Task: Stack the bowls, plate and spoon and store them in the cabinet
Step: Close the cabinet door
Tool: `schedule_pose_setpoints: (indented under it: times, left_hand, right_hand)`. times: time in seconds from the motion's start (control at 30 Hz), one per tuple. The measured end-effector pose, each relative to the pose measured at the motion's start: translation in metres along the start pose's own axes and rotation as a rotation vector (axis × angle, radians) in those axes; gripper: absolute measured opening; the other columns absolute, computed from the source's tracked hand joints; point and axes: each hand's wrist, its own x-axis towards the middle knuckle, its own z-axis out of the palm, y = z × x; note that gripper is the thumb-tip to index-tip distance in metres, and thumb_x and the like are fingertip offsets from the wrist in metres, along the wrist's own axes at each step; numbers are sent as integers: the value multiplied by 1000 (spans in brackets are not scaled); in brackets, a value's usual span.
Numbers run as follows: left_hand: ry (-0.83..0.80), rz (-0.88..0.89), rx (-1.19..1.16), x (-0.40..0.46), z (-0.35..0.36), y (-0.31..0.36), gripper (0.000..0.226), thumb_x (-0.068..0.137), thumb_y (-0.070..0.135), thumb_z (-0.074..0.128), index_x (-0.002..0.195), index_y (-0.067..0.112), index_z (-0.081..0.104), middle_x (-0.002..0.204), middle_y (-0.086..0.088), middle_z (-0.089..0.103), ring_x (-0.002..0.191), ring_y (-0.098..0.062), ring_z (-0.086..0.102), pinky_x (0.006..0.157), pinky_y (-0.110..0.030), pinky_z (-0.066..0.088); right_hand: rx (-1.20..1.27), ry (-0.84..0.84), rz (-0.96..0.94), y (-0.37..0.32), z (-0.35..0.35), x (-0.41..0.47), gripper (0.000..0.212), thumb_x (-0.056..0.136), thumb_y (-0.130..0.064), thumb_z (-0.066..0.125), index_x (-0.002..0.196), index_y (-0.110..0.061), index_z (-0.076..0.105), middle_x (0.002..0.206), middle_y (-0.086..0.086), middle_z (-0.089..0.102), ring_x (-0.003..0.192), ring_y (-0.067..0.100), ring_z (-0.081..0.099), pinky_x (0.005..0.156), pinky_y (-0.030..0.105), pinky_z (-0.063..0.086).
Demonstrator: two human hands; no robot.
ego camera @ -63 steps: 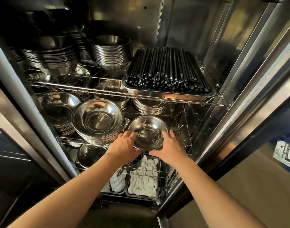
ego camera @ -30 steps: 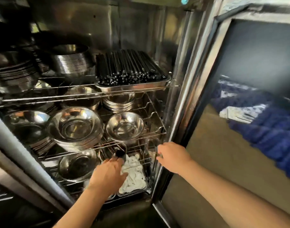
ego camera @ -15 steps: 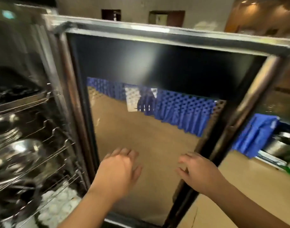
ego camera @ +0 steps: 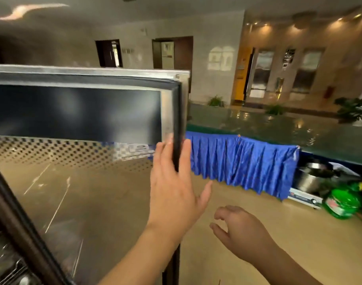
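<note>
The cabinet door (ego camera: 77,182), glass in a steel frame with a black gasket, fills the left half of the head view. My left hand (ego camera: 174,182) lies flat against the door's free edge, fingers spread, with the gasket strip running between them. My right hand (ego camera: 239,229) hovers lower right, away from the door, fingers loosely curled and holding nothing. A sliver of the cabinet's wire racks (ego camera: 3,264) shows at the bottom left. The bowls, plate and spoon are out of view.
A table with a blue pleated skirt (ego camera: 243,163) stands to the right of the door. A steel pot (ego camera: 313,177) on a cooker and a green bottle (ego camera: 342,202) sit at the far right. Tan floor (ego camera: 299,243) spreads under my right hand.
My hands left the bowl on the shelf and went to the door. The view swung right, away from the shelves. My left hand slid to the door's free edge; my right hand came off it.
</note>
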Motion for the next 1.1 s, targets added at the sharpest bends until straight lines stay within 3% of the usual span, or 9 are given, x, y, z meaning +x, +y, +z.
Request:
schedule_pose_setpoints:
  times: [0.13, 0.2, 0.37, 0.5, 0.6, 0.77, 0.83, 0.93, 1.1]
  left_hand:
    - [129, -83, 101, 8, 34, 4, 85, 77, 5, 73, 152, 7, 34, 144, -34, 38, 129, -52, 42, 100, -61, 42]
    - [186, -94, 140, 7, 41, -3, 81, 76, -3, 70, 150, 8, 39, 143, -35, 40, 120, -51, 47, 95, -60, 45]
    - [194, -163, 199, -10, 37, 8, 86, 76, 2, 66, 152, 15, 26, 146, -36, 35, 120, -50, 45, 96, -58, 45]
    - [228, -155, 245, -40, 11, 10, 88, 77, 8, 67, 153, 17, 23, 147, -33, 34, 128, -42, 41, 100, -53, 46]
    - [262, -132, 313, -68, -16, 15, 96, 75, 15, 76, 153, 19, 20, 146, -27, 29, 129, -41, 43, 96, -54, 51]
    - [274, -197, 380, -116, -63, 19, 98, 78, 29, 69, 157, 26, 11, 145, -15, 24, 115, -46, 54, 79, -56, 56]
    - [296, -242, 424, -135, -83, 20, 107, 75, 29, 72, 159, 29, 6, 144, -17, 26, 117, -46, 52, 78, -54, 57]
    - [334, -330, 480, -163, -115, 20, 116, 70, 27, 77, 159, 31, 4, 141, -18, 29, 117, -45, 52, 76, -48, 54]
    - [340, -447, 603, -207, -174, 20, 107, 77, 37, 74, 160, 23, 7, 140, -22, 37, 129, -30, 42, 82, -44, 53]
  right_hand:
    - [26, -25, -89, 32, -7, 18, 34, 97, -49, 53, 119, -25, 63, 117, -8, 64, 114, 13, 57, 85, 31, 46]
    - [24, -38, -140, 35, -5, 29, 35, 97, -47, 54, 122, -23, 62, 118, -5, 64, 114, 16, 57, 86, 33, 47]
    - [79, -123, -289, 22, 8, 52, 40, 94, -44, 59, 126, -19, 58, 119, 2, 65, 112, 24, 60, 86, 36, 52]
    - [163, -164, -379, -11, 21, 61, 58, 91, -50, 62, 138, -20, 48, 125, 4, 63, 112, 26, 62, 85, 42, 56]
    - [257, -162, -425, -39, 28, 59, 65, 85, -50, 71, 140, -25, 45, 123, -1, 61, 109, 21, 64, 78, 32, 54]
    - [534, -252, -518, -78, 37, 38, 48, 80, -44, 75, 123, -30, 58, 113, -5, 66, 104, 16, 67, 85, 36, 57]
    - [603, -321, -570, -92, 43, 26, 26, 78, -51, 72, 99, -41, 60, 93, -10, 67, 90, 14, 68, 75, 36, 58]
    - [697, -395, -671, -117, 49, 3, 15, 74, -64, 68, 76, -60, 53, 71, -25, 62, 70, -1, 64, 57, 17, 50]
    - [817, -580, -784, -168, 53, -32, 17, 78, -61, 71, 88, -69, 61, 79, -44, 64, 74, -18, 63, 55, 3, 45]
